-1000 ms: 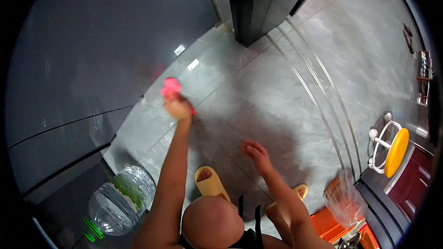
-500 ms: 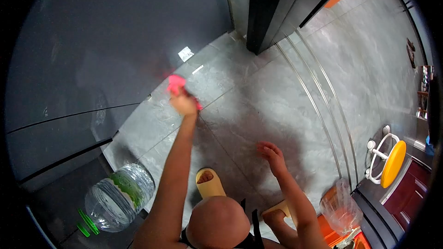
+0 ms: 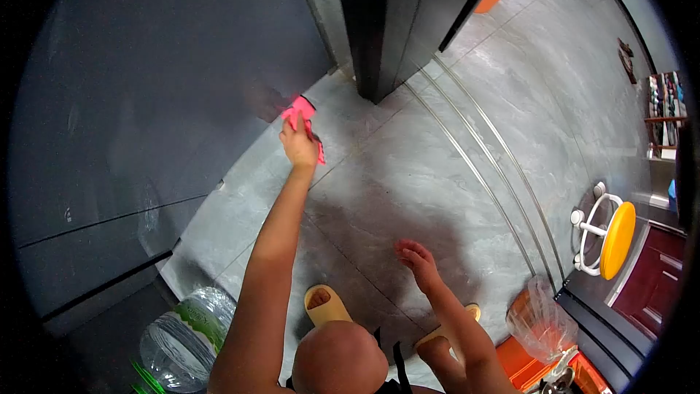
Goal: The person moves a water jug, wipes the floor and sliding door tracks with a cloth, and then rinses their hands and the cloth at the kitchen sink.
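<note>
A pink cloth with a dark edge is gripped in my left hand, its fingers closed over it. The cloth meets the grey tiled floor beside the bottom edge of the dark cabinet panel. A faint pink reflection shows on the panel next to it. My right hand hangs above the floor in front of me, loosely open, with nothing in it.
A large clear water bottle lies at lower left. Metal floor tracks curve past a dark door post. At right stand a yellow-seated stool and an orange bin with a plastic bag.
My left hand has moved the pink cloth along the panel's base, towards the door post. The white scraps seen there before no longer show. The view has shifted; my right hand stays empty.
</note>
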The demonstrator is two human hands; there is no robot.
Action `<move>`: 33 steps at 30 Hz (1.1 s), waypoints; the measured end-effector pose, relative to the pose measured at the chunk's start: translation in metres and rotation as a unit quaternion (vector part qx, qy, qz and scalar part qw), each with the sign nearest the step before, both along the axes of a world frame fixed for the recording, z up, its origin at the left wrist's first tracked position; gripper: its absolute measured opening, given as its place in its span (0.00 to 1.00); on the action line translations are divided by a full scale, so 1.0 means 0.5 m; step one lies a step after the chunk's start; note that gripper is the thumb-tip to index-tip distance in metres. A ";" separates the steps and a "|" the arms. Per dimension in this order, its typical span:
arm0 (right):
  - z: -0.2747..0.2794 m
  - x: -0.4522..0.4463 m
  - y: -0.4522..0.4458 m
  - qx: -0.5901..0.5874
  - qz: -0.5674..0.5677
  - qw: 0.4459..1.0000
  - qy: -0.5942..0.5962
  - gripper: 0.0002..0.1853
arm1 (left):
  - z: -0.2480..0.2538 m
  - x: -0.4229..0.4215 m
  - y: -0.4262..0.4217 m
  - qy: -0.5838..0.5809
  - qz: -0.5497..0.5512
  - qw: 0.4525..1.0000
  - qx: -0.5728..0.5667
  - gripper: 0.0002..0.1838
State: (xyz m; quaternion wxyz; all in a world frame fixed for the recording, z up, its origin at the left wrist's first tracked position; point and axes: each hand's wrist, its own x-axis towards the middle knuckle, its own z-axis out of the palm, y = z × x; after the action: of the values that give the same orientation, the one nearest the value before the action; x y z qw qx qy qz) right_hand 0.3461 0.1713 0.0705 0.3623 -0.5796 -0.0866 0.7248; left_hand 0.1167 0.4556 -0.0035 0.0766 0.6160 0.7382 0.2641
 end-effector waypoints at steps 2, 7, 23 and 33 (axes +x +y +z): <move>-0.003 0.012 -0.003 -0.004 0.017 1.000 -0.024 0.17 | -0.010 0.025 -0.011 -0.025 -0.188 0.982 0.025 0.29; -0.006 0.027 0.001 0.009 -0.046 0.999 -0.006 0.18 | 0.004 0.121 0.096 -0.015 -0.167 0.985 0.032 0.29; 0.032 0.007 0.058 0.069 -0.042 0.997 0.013 0.18 | 0.012 0.205 -0.083 -0.007 -0.186 0.982 0.016 0.25; 0.045 0.009 -0.021 0.033 -0.073 0.997 0.005 0.18 | -0.005 0.283 -0.045 -0.016 -0.106 0.994 -0.003 0.24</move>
State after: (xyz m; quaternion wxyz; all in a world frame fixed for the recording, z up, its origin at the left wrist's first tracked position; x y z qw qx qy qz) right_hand 0.3503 0.1610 0.0928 0.4332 -0.5688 -0.0661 0.6960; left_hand 0.2583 0.4329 -0.0062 0.1178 0.6863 0.6681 0.2621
